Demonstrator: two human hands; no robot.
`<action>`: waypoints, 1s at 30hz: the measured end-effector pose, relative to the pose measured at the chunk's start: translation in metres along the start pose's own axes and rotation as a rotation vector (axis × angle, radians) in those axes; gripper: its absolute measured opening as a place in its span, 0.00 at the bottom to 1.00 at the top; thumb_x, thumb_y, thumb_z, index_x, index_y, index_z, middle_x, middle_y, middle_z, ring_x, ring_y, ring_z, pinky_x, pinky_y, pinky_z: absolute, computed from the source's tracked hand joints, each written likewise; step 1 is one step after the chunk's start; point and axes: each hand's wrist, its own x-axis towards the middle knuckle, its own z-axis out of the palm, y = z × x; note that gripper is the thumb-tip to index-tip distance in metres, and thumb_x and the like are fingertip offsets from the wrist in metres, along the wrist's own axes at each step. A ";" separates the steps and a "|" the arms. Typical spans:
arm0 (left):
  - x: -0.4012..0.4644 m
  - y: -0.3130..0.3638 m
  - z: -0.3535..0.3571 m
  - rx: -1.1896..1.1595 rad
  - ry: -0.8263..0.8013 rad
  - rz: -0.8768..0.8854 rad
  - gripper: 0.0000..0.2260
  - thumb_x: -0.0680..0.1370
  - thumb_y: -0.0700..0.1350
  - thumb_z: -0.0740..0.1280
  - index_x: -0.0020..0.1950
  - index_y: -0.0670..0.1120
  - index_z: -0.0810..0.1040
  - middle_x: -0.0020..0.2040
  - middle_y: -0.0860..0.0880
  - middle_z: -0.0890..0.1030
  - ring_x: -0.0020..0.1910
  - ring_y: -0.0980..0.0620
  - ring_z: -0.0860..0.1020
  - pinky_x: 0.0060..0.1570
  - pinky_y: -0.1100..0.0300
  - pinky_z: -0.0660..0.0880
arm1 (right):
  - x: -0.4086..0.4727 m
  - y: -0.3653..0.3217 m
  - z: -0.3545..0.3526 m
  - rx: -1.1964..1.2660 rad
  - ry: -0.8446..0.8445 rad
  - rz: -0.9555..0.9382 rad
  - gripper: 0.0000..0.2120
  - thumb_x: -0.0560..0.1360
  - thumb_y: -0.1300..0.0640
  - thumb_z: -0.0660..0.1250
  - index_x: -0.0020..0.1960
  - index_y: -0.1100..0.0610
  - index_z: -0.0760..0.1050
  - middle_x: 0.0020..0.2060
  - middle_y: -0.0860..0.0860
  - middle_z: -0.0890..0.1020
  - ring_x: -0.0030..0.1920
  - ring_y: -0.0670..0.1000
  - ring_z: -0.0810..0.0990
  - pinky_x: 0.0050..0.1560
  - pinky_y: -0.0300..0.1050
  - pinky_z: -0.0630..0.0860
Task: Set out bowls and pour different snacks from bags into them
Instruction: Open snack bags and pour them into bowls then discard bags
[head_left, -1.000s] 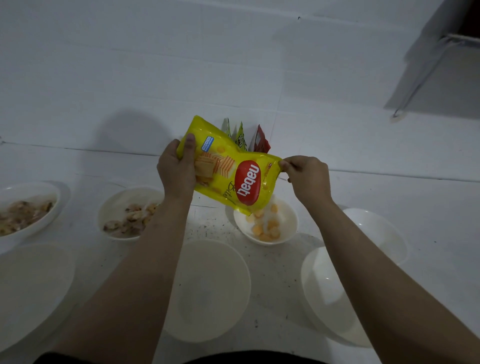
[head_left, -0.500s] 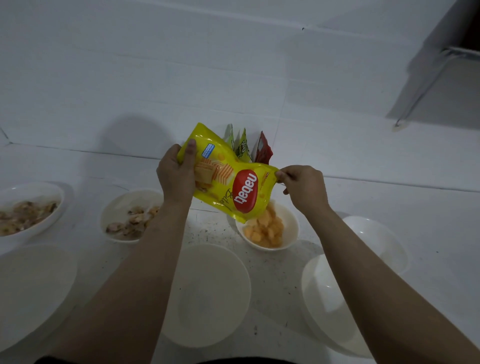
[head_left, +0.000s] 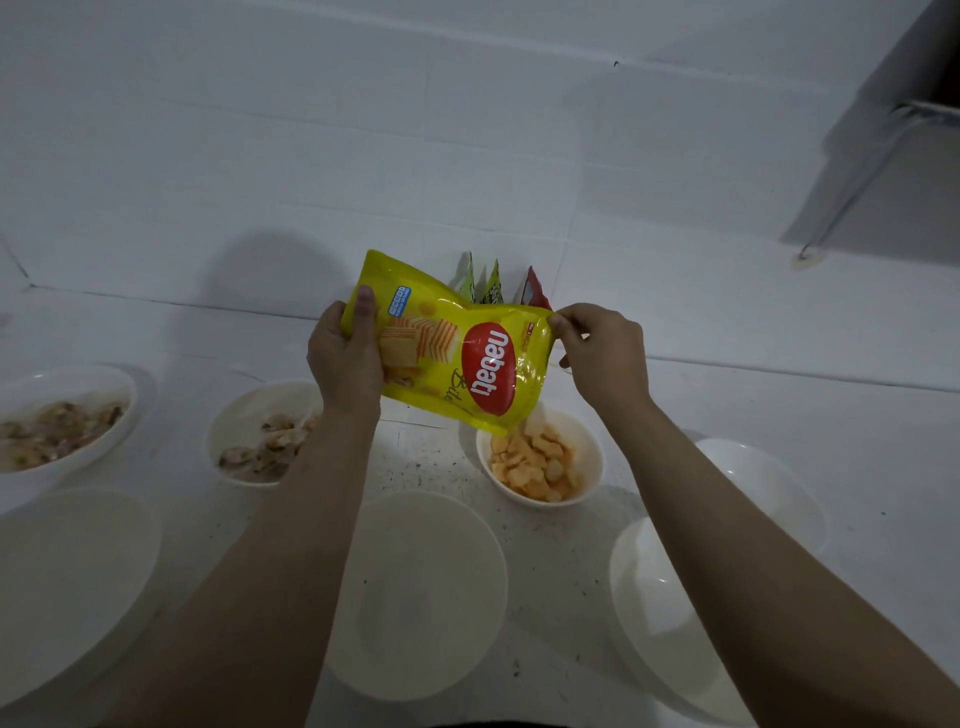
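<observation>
More yellow snacks fill the small bowl now than 1 second ago. I see my left hand gripping the tipped yellow bag, my right hand pinching its corner. Tip faster and bits could spill onto the desk.

A white tiled wall rises behind the speckled white counter; a metal bracket slants across the wall's upper right.

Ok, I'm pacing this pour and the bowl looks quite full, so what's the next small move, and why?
Probably tip the yellow bag back upright. The small bowl under its mouth already holds a heap of orange snacks, and the left hand and right hand grip both ends.
</observation>
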 end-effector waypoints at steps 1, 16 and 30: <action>0.000 0.000 0.000 -0.023 0.005 -0.016 0.20 0.81 0.53 0.64 0.31 0.50 0.64 0.28 0.55 0.67 0.24 0.64 0.67 0.27 0.69 0.65 | 0.002 -0.003 0.001 0.011 0.008 -0.012 0.10 0.80 0.54 0.64 0.48 0.56 0.83 0.39 0.49 0.84 0.38 0.55 0.83 0.44 0.53 0.79; -0.031 0.009 0.038 -0.110 -0.017 -0.123 0.17 0.80 0.56 0.64 0.37 0.46 0.71 0.32 0.53 0.73 0.31 0.58 0.73 0.34 0.58 0.72 | -0.009 0.014 -0.032 0.130 0.157 -0.006 0.10 0.83 0.56 0.60 0.53 0.58 0.78 0.39 0.46 0.79 0.41 0.52 0.81 0.46 0.58 0.82; -0.136 0.034 0.134 -0.145 -0.098 -0.172 0.13 0.80 0.55 0.65 0.50 0.47 0.81 0.40 0.55 0.81 0.38 0.58 0.80 0.39 0.55 0.80 | -0.029 0.102 -0.149 0.152 0.188 0.080 0.07 0.82 0.55 0.61 0.53 0.54 0.77 0.36 0.47 0.81 0.41 0.52 0.82 0.48 0.58 0.81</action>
